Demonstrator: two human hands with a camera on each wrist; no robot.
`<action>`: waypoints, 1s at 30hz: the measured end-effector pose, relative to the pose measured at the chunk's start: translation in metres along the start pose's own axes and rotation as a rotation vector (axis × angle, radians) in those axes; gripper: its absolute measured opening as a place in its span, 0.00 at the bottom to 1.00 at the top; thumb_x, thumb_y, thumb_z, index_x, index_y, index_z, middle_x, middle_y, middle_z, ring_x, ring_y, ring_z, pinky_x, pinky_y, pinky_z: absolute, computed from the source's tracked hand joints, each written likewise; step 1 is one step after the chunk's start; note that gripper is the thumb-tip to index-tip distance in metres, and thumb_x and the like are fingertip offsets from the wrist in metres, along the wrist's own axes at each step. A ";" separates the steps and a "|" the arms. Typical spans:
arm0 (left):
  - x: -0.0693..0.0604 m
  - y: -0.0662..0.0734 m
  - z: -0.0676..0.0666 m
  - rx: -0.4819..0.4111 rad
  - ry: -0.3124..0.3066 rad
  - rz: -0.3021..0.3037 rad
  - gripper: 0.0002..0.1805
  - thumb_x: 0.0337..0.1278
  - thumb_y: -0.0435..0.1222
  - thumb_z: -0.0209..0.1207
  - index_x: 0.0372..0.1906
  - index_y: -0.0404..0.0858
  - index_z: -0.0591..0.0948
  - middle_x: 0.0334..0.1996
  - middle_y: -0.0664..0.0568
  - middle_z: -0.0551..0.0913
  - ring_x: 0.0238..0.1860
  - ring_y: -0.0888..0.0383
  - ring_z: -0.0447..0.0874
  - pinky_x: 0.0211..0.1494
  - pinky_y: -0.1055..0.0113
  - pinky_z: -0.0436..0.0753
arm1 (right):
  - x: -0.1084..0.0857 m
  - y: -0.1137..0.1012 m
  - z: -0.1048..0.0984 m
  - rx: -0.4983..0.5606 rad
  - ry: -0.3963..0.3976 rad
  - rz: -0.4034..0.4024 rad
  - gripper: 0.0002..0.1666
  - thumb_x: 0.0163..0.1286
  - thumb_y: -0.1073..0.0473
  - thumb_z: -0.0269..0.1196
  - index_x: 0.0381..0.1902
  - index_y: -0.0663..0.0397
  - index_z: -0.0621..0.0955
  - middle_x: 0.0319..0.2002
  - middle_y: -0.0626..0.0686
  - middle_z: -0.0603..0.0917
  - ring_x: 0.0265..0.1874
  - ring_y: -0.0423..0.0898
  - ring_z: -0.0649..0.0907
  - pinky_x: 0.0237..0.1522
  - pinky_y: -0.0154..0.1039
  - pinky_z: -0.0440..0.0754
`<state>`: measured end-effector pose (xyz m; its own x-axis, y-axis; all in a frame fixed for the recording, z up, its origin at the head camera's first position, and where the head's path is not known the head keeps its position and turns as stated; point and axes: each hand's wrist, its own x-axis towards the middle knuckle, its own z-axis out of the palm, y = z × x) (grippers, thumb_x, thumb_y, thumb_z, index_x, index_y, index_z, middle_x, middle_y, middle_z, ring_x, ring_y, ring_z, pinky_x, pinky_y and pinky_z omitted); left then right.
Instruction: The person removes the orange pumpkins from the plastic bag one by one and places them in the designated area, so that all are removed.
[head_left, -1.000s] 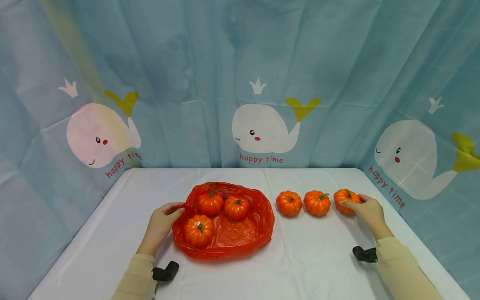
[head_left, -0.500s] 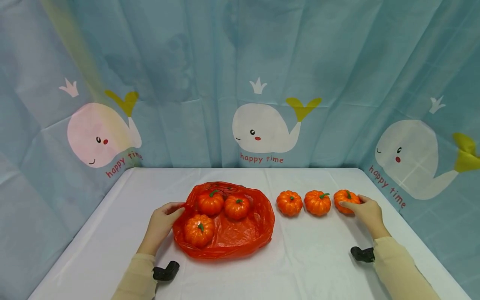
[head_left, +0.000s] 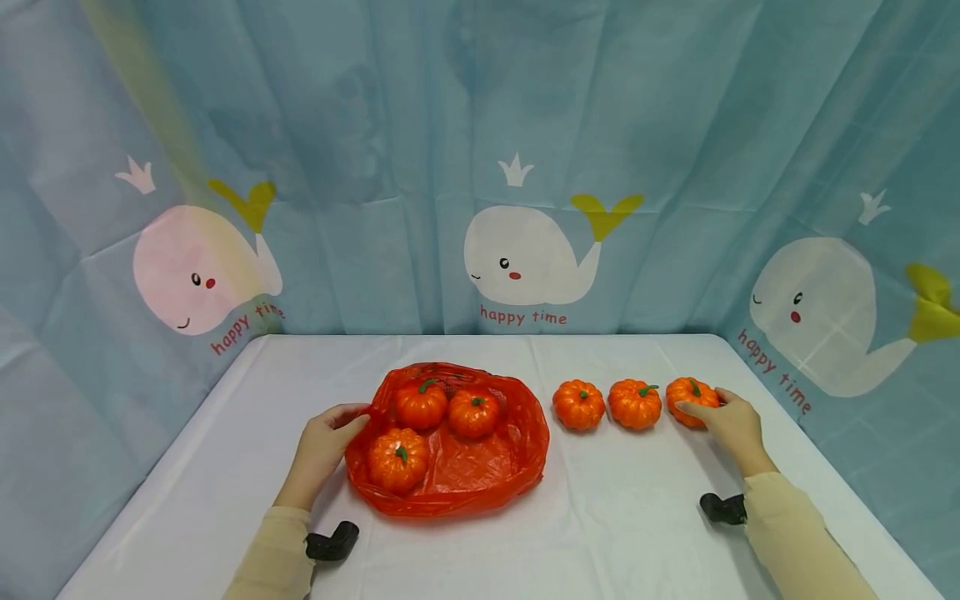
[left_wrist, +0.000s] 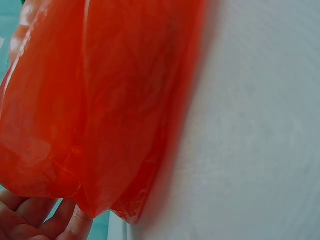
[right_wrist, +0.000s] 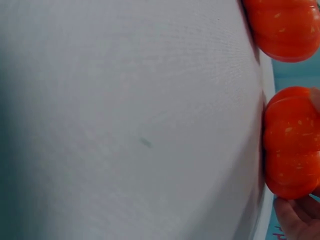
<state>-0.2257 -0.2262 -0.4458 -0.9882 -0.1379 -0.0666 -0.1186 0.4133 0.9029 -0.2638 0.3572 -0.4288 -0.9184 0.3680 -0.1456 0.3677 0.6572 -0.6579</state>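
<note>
A red plastic bag (head_left: 480, 475) lies spread wide on the table with three small orange pumpkins inside, one of them a pumpkin (head_left: 398, 461) near its front left. At the bag's left rim my left hand (head_left: 325, 446) pinches the plastic between thumb and fingers. My right hand (head_left: 733, 427) grips the rightmost pumpkin (head_left: 688, 402), thumb in front and fingers behind; this pumpkin (right_wrist: 292, 142) appears to rest on the cloth in the right wrist view. Two more, a middle pumpkin (head_left: 634, 405) and a left pumpkin (head_left: 578, 405), stand in a row beside it.
A white cloth covers the table (head_left: 600, 517). Blue curtains (head_left: 420, 167) printed with whales close in the back and both sides. Black wrist devices, one a left device (head_left: 332, 542) and one a right device (head_left: 723, 508), sit by the cuffs.
My right wrist and sleeve have shifted slightly left while the hand stays on the rightmost pumpkin. The left hand and the bag look unchanged.
</note>
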 end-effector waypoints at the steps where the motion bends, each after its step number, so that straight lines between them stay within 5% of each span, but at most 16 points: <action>1: 0.000 0.000 0.000 -0.002 -0.001 -0.004 0.23 0.71 0.44 0.55 0.62 0.35 0.78 0.61 0.38 0.79 0.65 0.45 0.74 0.70 0.50 0.75 | 0.000 0.000 0.001 0.004 0.005 -0.003 0.59 0.66 0.40 0.65 0.75 0.74 0.51 0.73 0.76 0.54 0.73 0.72 0.57 0.74 0.64 0.57; 18: 0.001 -0.003 0.001 0.005 0.017 0.019 0.22 0.70 0.44 0.56 0.61 0.34 0.79 0.60 0.38 0.81 0.63 0.45 0.76 0.70 0.49 0.75 | -0.007 0.001 0.003 0.066 0.016 0.028 0.61 0.67 0.36 0.62 0.76 0.72 0.46 0.75 0.75 0.51 0.74 0.71 0.54 0.74 0.64 0.57; 24: 0.002 -0.002 0.001 0.001 0.013 0.006 0.22 0.71 0.44 0.55 0.61 0.35 0.79 0.60 0.38 0.80 0.64 0.45 0.75 0.70 0.50 0.75 | -0.025 -0.011 0.004 0.119 0.155 -0.004 0.57 0.67 0.44 0.64 0.78 0.67 0.47 0.77 0.73 0.46 0.76 0.70 0.51 0.74 0.66 0.54; 30: 0.001 -0.002 0.000 -0.001 0.012 -0.001 0.22 0.71 0.44 0.55 0.62 0.35 0.78 0.61 0.38 0.80 0.64 0.44 0.75 0.70 0.49 0.75 | -0.052 -0.029 0.011 0.186 0.230 -0.128 0.58 0.63 0.51 0.70 0.78 0.66 0.49 0.78 0.69 0.44 0.76 0.69 0.52 0.74 0.66 0.56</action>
<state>-0.2266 -0.2269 -0.4481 -0.9869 -0.1488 -0.0629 -0.1197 0.4124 0.9031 -0.2283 0.3112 -0.4105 -0.8903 0.4435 0.1038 0.1990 0.5838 -0.7872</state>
